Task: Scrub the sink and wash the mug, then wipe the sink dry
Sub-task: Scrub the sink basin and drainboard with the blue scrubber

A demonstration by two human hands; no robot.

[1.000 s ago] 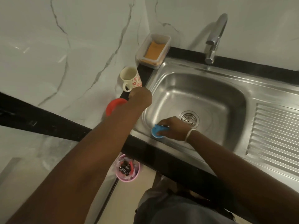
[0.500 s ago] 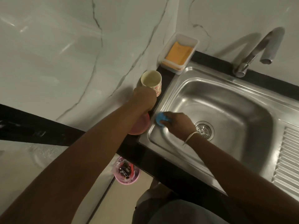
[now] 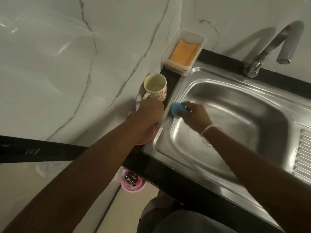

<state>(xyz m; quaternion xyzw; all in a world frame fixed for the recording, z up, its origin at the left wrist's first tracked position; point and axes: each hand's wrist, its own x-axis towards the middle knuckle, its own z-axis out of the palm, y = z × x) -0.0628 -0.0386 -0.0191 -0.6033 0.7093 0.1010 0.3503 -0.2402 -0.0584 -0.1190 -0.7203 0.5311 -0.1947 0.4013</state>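
Note:
A stainless steel sink (image 3: 235, 98) fills the right half of the view. My right hand (image 3: 195, 115) grips a blue scrubber (image 3: 178, 109) and presses it against the sink's upper left wall, near the rim. A cream mug (image 3: 155, 86) with red flower marks stands upright on the dark counter strip left of the sink. My left hand (image 3: 149, 110) rests as a fist on the counter just in front of the mug, partly over a red round dish (image 3: 146, 135). Whether it touches the mug's handle I cannot tell.
A white tray (image 3: 171, 52) holding an orange cloth (image 3: 184, 53) sits at the sink's back left corner. The tap (image 3: 272, 46) rises at the back right. The ribbed drainboard (image 3: 303, 157) lies at the right. A pink bin (image 3: 133, 182) stands on the floor below.
My right hand has slid the blue scrubber from the sink's front wall near the drain up along the left wall towards the back corner. The view has swung left. My left hand stayed put.

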